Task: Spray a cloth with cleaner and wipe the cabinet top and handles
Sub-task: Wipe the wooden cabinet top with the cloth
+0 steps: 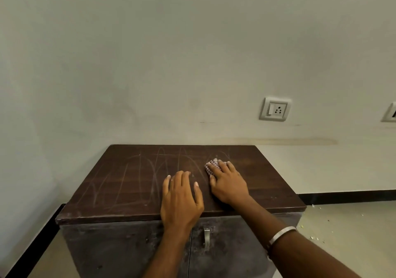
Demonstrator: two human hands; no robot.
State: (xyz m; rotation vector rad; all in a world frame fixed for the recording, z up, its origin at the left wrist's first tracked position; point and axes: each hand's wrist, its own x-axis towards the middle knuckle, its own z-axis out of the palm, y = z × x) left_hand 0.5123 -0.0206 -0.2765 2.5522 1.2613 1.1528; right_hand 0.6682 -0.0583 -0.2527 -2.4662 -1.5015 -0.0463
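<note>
Checkered cloth [212, 166] under flat right hand [228, 183] on streaked wood-grain cabinet top [128, 183]

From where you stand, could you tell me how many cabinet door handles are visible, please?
1: a metal handle on the right door of the cabinet, just below the top's front edge. The left forearm crosses the left door, so a second handle may be hidden behind it.

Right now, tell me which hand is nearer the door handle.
Left. The left hand rests flat at the cabinet top's front edge, just above and left of the handle. The right hand presses the cloth farther back.
</note>
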